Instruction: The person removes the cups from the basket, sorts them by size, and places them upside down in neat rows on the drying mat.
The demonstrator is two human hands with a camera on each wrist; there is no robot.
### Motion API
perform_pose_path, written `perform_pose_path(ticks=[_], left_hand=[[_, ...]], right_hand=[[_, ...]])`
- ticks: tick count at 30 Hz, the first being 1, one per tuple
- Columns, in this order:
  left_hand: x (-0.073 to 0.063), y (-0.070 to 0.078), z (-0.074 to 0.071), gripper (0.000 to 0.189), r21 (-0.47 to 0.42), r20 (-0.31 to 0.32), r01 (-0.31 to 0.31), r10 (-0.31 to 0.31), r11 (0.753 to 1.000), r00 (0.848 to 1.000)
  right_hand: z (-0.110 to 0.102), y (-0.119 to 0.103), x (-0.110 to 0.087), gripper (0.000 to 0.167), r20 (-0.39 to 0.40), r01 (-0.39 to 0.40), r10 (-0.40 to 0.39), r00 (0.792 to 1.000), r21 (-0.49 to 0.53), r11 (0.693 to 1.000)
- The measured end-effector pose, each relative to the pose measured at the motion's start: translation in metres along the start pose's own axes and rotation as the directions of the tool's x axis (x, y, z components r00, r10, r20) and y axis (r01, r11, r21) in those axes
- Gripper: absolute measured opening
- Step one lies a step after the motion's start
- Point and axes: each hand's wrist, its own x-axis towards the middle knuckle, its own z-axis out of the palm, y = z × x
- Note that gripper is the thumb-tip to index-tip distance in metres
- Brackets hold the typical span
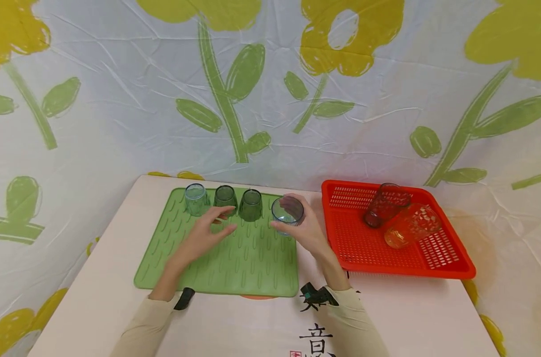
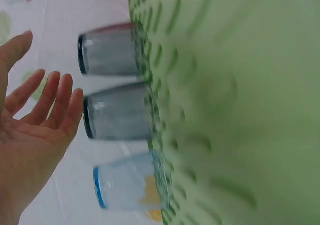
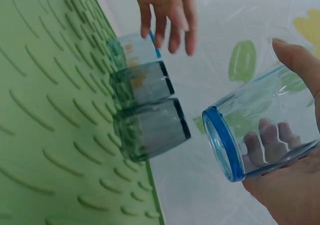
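My right hand (image 1: 311,229) grips a clear blue-tinted glass (image 3: 265,122), thumb on one side and fingers on the other. The glass's thick blue ring points toward the green ridged mat (image 3: 45,135), and it is held over the mat's right part. My left hand (image 1: 203,234) is raised over the mat with fingers spread and nothing in them. Along the mat's far edge stand three glasses in a row: a light blue glass (image 1: 196,202), a grey-green glass (image 1: 226,197) and another grey-green glass (image 1: 251,206). The left hand is near the middle one; contact is not visible.
Right of the mat, a red plastic basket (image 1: 355,253) holds a dark tumbler (image 1: 382,208) and a clear patterned tumbler (image 1: 406,230), both leaning. A flower-printed cloth (image 1: 154,124) hangs behind the pale table (image 1: 101,277). Black characters (image 1: 316,342) mark the table's front.
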Motion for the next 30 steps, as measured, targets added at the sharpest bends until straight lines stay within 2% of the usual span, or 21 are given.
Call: perform_pose_path(ticks=[7,13,18,23,27,30], left_hand=[[0.008,0.013,0.029,0.060,-0.127,0.028,-0.010,0.014,0.992,1.000],[0.012,0.020,0.045,0.071,-0.210,0.033,-0.028,0.036,0.977,0.999],[0.015,0.027,0.056,0.080,-0.227,0.024,-0.024,0.030,0.974,0.999],[0.016,0.029,0.064,0.081,-0.213,0.008,-0.068,0.071,0.975,0.997],[0.015,0.031,0.064,0.079,-0.193,-0.003,-0.087,0.088,0.977,0.996],[0.012,0.031,0.059,0.078,-0.184,0.003,-0.074,0.076,0.980,0.997]], right_hand=[[0.016,0.004,0.004,0.072,0.053,0.003,-0.006,0.999,0.051,0.999],[0.028,0.005,0.004,0.075,0.067,-0.034,0.031,0.997,0.043,0.999],[0.038,0.006,0.005,0.075,0.060,-0.055,0.052,0.997,0.049,0.997],[0.040,0.006,0.004,0.079,0.068,-0.047,0.044,0.997,0.042,0.998],[0.035,0.006,0.002,0.077,0.088,-0.021,0.014,0.996,0.081,0.997],[0.029,0.007,0.000,0.074,0.123,-0.002,-0.014,0.992,0.130,0.992]])
